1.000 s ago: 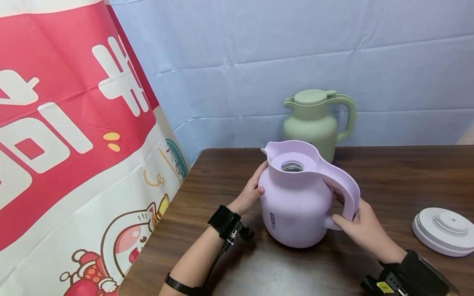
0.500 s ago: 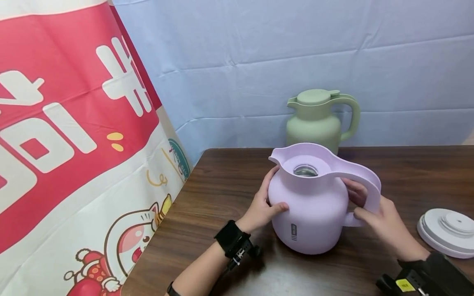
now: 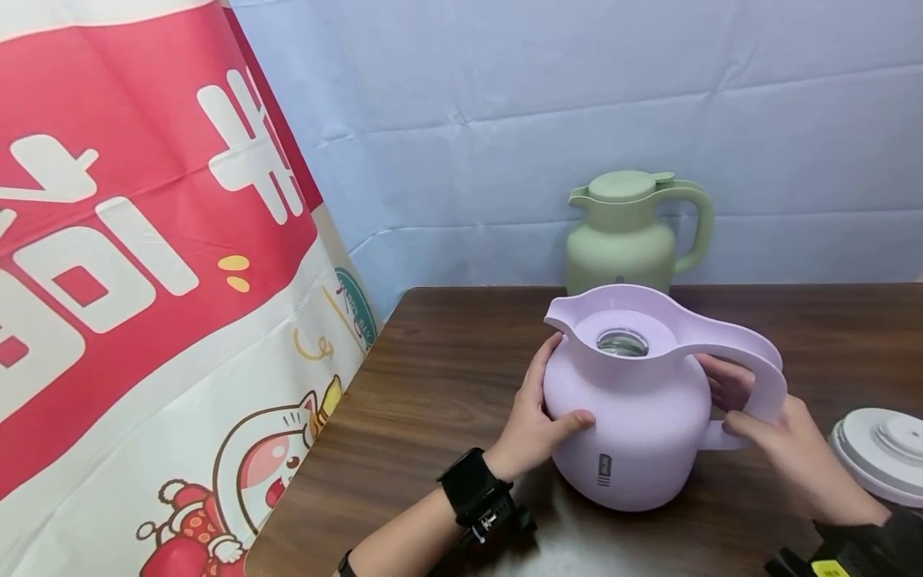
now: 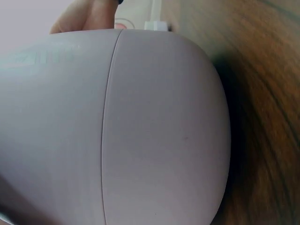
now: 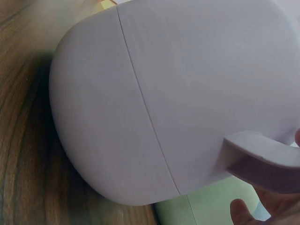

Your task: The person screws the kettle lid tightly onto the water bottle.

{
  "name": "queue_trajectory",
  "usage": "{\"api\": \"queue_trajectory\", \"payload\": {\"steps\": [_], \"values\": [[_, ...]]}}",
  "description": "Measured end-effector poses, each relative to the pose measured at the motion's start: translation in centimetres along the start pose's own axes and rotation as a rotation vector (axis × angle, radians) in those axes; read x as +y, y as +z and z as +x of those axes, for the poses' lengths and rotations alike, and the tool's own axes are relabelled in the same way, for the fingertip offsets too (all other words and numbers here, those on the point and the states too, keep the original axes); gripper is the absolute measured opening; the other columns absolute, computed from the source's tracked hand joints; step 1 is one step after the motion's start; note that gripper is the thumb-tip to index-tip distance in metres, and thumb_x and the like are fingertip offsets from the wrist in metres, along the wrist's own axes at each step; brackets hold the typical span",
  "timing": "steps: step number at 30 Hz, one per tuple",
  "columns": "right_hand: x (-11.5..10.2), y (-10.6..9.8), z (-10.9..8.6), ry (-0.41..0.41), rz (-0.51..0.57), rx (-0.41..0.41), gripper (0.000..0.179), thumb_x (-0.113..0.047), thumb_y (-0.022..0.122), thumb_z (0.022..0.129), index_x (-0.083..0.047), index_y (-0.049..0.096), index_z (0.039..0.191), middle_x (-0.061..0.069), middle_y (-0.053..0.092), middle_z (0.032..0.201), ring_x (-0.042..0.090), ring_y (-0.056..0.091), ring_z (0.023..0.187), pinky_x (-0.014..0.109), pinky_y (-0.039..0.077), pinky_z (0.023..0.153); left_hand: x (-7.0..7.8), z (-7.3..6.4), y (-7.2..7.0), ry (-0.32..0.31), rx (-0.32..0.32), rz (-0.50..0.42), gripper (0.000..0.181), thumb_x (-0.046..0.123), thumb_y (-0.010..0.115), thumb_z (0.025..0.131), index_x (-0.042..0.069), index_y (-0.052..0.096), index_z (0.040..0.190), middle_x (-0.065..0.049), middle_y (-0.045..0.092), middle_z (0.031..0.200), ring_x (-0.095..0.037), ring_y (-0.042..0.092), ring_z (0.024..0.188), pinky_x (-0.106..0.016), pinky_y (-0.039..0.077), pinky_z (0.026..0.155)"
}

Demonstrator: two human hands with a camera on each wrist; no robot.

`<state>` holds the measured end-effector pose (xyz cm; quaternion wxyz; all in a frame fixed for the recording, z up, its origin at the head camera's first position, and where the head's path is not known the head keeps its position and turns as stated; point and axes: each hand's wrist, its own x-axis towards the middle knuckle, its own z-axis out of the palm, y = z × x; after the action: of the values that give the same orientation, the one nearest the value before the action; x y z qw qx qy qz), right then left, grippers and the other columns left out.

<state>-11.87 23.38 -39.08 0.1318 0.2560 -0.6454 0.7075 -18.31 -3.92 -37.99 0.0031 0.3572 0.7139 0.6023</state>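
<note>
A lilac insulated jug stands on the wooden table in the head view. Its top is uncovered, showing a round glass-lined mouth. My left hand holds the jug's left side, thumb on the front and fingers round the back. On the right, my right hand grips by the handle, thumb near its lower end and fingers partly hidden behind it. The jug's lilac wall fills most of the left wrist view. Fingers show beside the handle in the right wrist view.
A green jug with its lid on stands behind the lilac one, near the table's back edge. A white round lid lies at the right. Blue cloth hangs behind; a printed red and white cloth hangs at the left.
In the head view, the lilac jug and both hands have shifted right and slightly nearer. The jug looks turned a little, its label further right. The left thumb now lies over the jug's front.
</note>
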Motion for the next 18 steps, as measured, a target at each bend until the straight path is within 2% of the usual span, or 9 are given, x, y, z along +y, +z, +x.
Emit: {"api": "queue_trajectory", "payload": {"steps": [11, 13, 16, 18], "values": [[0.2, -1.1, -0.1, 0.049, 0.024, 0.001, 0.069, 0.032, 0.032, 0.077, 0.003, 0.041, 0.139, -0.004, 0.053, 0.134, 0.002, 0.048, 0.121, 0.013, 0.042, 0.089, 0.9, -0.3, 1.3, 0.027, 0.089, 0.096, 0.1, 0.079, 0.055, 0.071, 0.032, 0.016, 0.151, 0.001, 0.031, 0.145, -0.013, 0.044, 0.121, -0.032, 0.043, 0.094], [0.1, -1.4, -0.2, 0.061, -0.113, -0.003, 0.067, 0.028, 0.036, 0.081, -0.003, 0.04, 0.141, -0.011, 0.053, 0.132, -0.002, 0.049, 0.118, 0.011, 0.042, 0.086, 0.9, -0.3, 1.4, 0.025, 0.093, 0.1, 0.1, 0.08, 0.054, 0.071, 0.032, 0.017, 0.151, 0.002, 0.031, 0.144, -0.013, 0.044, 0.12, -0.032, 0.043, 0.094], [-0.5, -2.1, -0.7, 0.054, -0.401, -0.004, 0.065, 0.02, 0.051, 0.085, -0.007, 0.039, 0.142, -0.019, 0.05, 0.132, -0.008, 0.046, 0.115, 0.007, 0.039, 0.083, 0.8, -0.3, 1.4, 0.019, 0.088, 0.096, 0.1, 0.079, 0.055, 0.071, 0.033, 0.017, 0.151, 0.002, 0.032, 0.144, -0.013, 0.044, 0.12, -0.032, 0.043, 0.094], [-1.1, -2.8, -1.3, 0.062, -0.604, 0.016, 0.073, 0.013, 0.062, 0.083, -0.012, 0.035, 0.146, -0.024, 0.043, 0.134, -0.013, 0.038, 0.117, 0.005, 0.031, 0.089, 0.7, -0.3, 1.5, 0.015, 0.083, 0.095, 0.1, 0.079, 0.055, 0.071, 0.033, 0.016, 0.151, 0.002, 0.032, 0.144, -0.013, 0.044, 0.12, -0.032, 0.043, 0.094]]}}
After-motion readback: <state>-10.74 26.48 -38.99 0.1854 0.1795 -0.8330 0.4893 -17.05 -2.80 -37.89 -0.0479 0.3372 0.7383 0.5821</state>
